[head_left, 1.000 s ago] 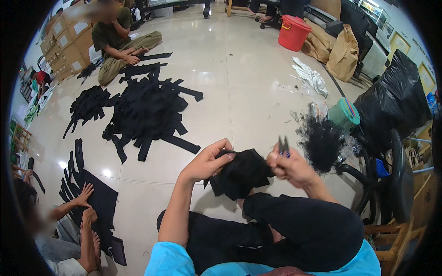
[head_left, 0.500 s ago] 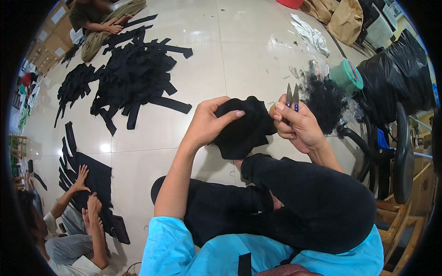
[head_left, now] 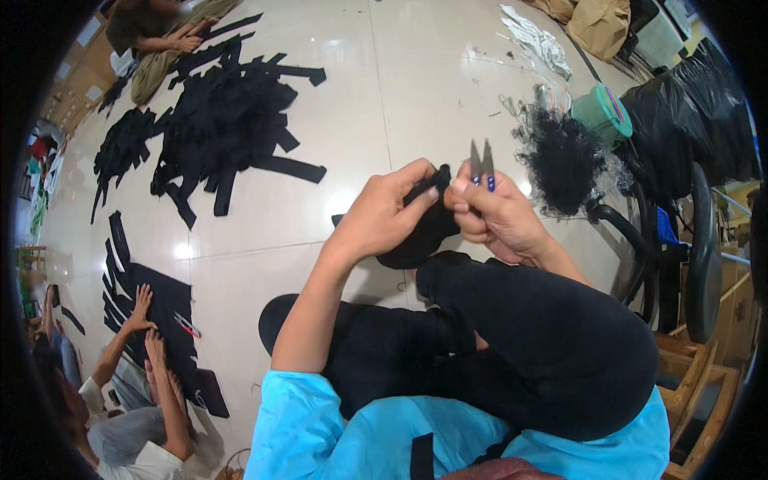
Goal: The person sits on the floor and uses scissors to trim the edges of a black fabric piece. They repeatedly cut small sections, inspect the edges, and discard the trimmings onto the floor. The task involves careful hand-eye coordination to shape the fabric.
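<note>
My left hand [head_left: 392, 212] is closed on a bunched piece of black fabric [head_left: 420, 242], its thumb lying on top near the raised fold. The cloth hangs below my fingers, above my crossed legs. My right hand [head_left: 500, 212] is closed around a pair of thread snips [head_left: 482, 166]. Their two pointed blades stick upward, slightly apart, with blue just below. The thumb and forefinger of that hand are pinched together right beside the cloth's edge; whether a thread is between them is too small to see.
Black fabric strips [head_left: 228, 120] lie heaped at the far left. A co-worker's hands [head_left: 144, 312] rest on black cloth [head_left: 164, 280] at the left, with red-handled snips [head_left: 187, 325] on it. Black thread scraps [head_left: 560, 156], a green container [head_left: 600, 116] and a black bag [head_left: 688, 120] are at the right.
My left hand has turned and moved a little right, folding the spread cloth into a narrower bunch. My right hand, with the snips, has shifted slightly left. Red-handled snips now show on the co-worker's cloth.
</note>
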Demonstrator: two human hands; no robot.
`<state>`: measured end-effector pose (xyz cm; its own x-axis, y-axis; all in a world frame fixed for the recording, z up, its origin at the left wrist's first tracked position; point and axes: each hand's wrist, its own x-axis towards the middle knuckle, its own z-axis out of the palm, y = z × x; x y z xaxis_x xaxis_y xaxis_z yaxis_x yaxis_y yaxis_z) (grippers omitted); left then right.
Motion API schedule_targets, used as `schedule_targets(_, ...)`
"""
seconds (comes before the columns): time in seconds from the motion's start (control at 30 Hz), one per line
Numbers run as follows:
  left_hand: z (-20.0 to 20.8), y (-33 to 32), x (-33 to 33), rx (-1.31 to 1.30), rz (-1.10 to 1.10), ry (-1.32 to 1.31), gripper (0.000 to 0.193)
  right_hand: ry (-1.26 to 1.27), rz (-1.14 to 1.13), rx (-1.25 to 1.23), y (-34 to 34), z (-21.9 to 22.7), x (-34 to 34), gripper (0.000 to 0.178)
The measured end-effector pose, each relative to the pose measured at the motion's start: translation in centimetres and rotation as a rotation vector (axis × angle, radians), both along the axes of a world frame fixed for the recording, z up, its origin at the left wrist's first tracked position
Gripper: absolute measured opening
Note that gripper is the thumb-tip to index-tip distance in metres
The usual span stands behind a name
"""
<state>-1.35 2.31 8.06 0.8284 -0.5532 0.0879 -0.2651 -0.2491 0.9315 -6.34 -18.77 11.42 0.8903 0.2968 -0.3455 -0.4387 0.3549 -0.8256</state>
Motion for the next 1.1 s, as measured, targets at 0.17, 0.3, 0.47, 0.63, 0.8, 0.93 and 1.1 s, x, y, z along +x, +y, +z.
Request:
schedule_targets(0.17,-1.5,4.1,3.0,-0.214,0.122,0.142,0.004,-0.070,-0.228,0.021,-6.6,-1.8,2.2,0.012)
schedule_targets(0.3,-0.8,3.4,2.6,-0.129,0.123,0.156,0.012,-0.116,-0.187,-0.037,-4.8,-0.4,1.8,0.012)
schedule_targets(0.47,-1.3,4.9,3.3,-0.293,0.331,0.118,0.007,-0.089,-0.143,-0.253,-8.5,-2.5,4.3,0.016)
schedule_targets(0.63,0.4,4.1,3.4,-0.329,0.346,0.174,0.004,-0.239,-0.171,-1.692,-24.8,-14.2,4.8,0.045)
schedule_targets(0.8,1.1,5.9,2.5,-0.083,0.322,-0.035,0.004,-0.477,-0.458,-1.913,-19.2,-13.2,4.4,0.051)
schedule_targets(0.93,1.5,6.0,2.2,-0.149,0.316,-0.112,0.008,-0.708,-0.374,-1.320,-11.3,-7.4,5.1,0.024)
schedule_targets(1.1,3.1,3.2,-0.7,-0.394,0.126,-0.013,0.014,-0.765,0.100,-0.710,-0.1,-0.5,2.6,0.049)
